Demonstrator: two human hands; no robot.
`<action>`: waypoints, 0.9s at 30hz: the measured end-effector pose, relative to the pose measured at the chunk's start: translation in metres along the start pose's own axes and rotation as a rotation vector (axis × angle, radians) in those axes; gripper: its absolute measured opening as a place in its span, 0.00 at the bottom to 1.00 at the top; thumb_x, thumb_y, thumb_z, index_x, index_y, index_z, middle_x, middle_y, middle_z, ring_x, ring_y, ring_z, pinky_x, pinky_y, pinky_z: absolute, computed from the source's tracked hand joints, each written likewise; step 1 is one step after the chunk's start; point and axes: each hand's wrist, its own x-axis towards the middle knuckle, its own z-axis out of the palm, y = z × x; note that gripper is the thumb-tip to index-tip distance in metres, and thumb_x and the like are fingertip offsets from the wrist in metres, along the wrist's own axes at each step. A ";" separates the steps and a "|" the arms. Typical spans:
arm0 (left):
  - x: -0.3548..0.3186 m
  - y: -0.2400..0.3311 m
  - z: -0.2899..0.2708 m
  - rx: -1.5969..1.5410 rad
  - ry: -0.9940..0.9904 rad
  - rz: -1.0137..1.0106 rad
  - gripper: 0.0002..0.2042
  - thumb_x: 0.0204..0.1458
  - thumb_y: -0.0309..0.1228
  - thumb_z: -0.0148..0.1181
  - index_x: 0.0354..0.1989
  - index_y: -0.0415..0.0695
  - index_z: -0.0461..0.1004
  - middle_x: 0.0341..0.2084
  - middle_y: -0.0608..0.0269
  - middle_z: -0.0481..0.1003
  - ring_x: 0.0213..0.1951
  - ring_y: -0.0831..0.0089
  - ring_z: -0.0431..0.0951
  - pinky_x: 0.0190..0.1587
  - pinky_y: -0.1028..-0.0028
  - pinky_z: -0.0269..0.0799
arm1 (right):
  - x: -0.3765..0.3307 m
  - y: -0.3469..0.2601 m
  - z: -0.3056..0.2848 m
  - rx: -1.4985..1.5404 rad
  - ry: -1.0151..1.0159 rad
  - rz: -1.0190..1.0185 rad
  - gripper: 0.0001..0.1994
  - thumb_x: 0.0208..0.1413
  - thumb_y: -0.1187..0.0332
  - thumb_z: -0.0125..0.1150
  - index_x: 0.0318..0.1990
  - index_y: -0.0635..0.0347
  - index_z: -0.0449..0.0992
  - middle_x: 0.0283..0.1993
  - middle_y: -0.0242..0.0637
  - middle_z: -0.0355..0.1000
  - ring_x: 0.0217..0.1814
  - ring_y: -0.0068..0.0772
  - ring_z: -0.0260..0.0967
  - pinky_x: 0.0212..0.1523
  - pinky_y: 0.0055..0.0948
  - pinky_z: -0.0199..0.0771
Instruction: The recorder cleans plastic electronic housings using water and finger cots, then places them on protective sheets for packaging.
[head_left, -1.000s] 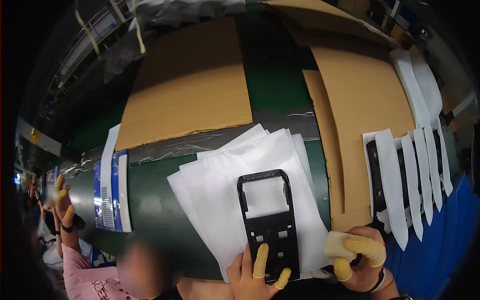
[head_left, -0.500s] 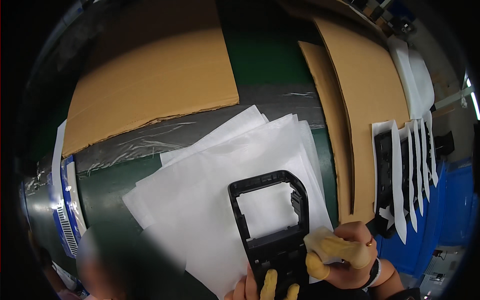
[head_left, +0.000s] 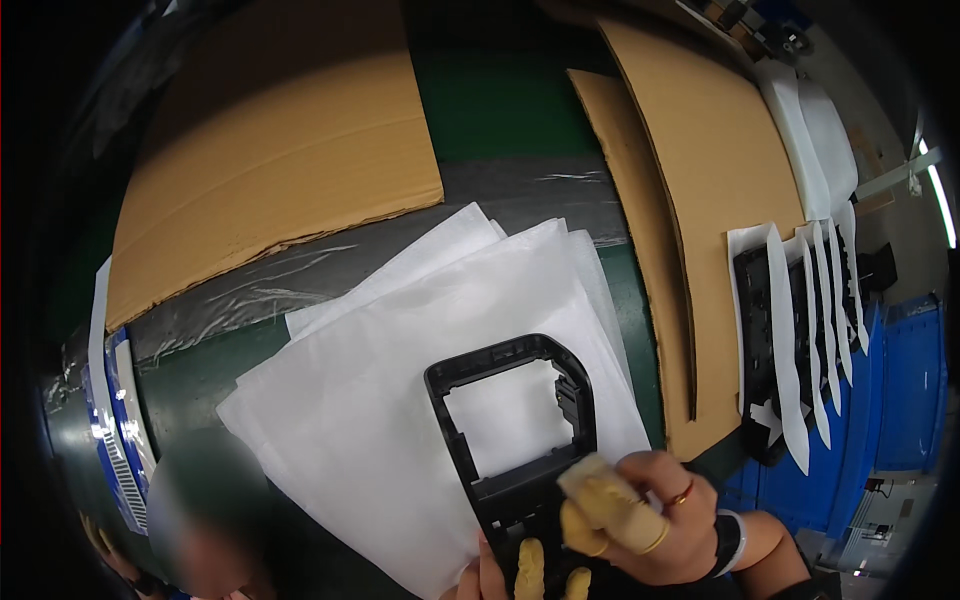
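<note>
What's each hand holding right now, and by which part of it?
Left hand: the black frame, by its near end. Right hand: a pale pad, pinched between yellow-covered fingers, its far end showing.

The view's lower edge is cutting off the left hand (head_left: pixel 529 572) and the near end of the black frame (head_left: pixel 525 478); the right hand (head_left: pixel 650 522) is partly covering a pale pad (head_left: pixel 584 470); blurring is obscuring a co-worker's head (head_left: pixel 213 555); white separators (head_left: pixel 786 350) are partly hiding black panels (head_left: pixel 757 325)
</note>
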 end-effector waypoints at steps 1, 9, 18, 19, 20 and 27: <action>0.000 0.001 0.000 0.005 0.000 -0.004 0.29 0.43 0.55 0.54 0.52 0.52 0.69 0.45 0.52 0.69 0.44 0.57 0.66 0.46 0.60 0.59 | -0.002 0.005 -0.002 -0.015 0.029 0.010 0.15 0.34 0.70 0.72 0.33 0.57 0.76 0.30 0.35 0.65 0.19 0.25 0.66 0.17 0.18 0.66; -0.002 -0.001 -0.002 0.029 -0.013 -0.011 0.30 0.44 0.55 0.54 0.53 0.52 0.68 0.46 0.51 0.68 0.44 0.57 0.66 0.45 0.59 0.59 | 0.005 0.000 -0.007 -0.052 -0.021 0.046 0.15 0.34 0.69 0.71 0.33 0.54 0.76 0.29 0.33 0.63 0.19 0.25 0.64 0.15 0.20 0.63; 0.001 0.000 0.000 0.044 -0.020 -0.007 0.31 0.44 0.55 0.55 0.54 0.51 0.66 0.47 0.49 0.67 0.44 0.54 0.65 0.45 0.56 0.60 | 0.005 0.003 -0.005 -0.036 -0.005 0.050 0.15 0.30 0.70 0.72 0.31 0.53 0.77 0.27 0.34 0.62 0.17 0.26 0.63 0.15 0.20 0.64; 0.002 0.000 0.001 0.027 0.014 0.009 0.31 0.43 0.55 0.55 0.55 0.51 0.66 0.47 0.49 0.67 0.44 0.54 0.65 0.45 0.56 0.60 | 0.009 -0.001 -0.002 -0.024 0.059 -0.019 0.15 0.31 0.71 0.71 0.32 0.52 0.77 0.26 0.34 0.61 0.17 0.27 0.63 0.15 0.20 0.64; 0.001 0.005 -0.004 0.049 -0.042 -0.042 0.31 0.43 0.55 0.56 0.54 0.50 0.66 0.47 0.48 0.67 0.44 0.53 0.65 0.45 0.55 0.60 | 0.014 -0.007 -0.002 -0.011 0.017 -0.081 0.15 0.31 0.70 0.71 0.32 0.53 0.77 0.26 0.35 0.61 0.17 0.28 0.63 0.15 0.20 0.64; 0.015 0.013 -0.013 0.083 -0.025 -0.017 0.27 0.50 0.48 0.47 0.57 0.49 0.62 0.47 0.55 0.68 0.43 0.61 0.67 0.45 0.63 0.63 | 0.015 -0.006 -0.011 -0.045 -0.052 0.069 0.12 0.33 0.72 0.61 0.31 0.49 0.76 0.29 0.33 0.60 0.19 0.24 0.63 0.14 0.19 0.63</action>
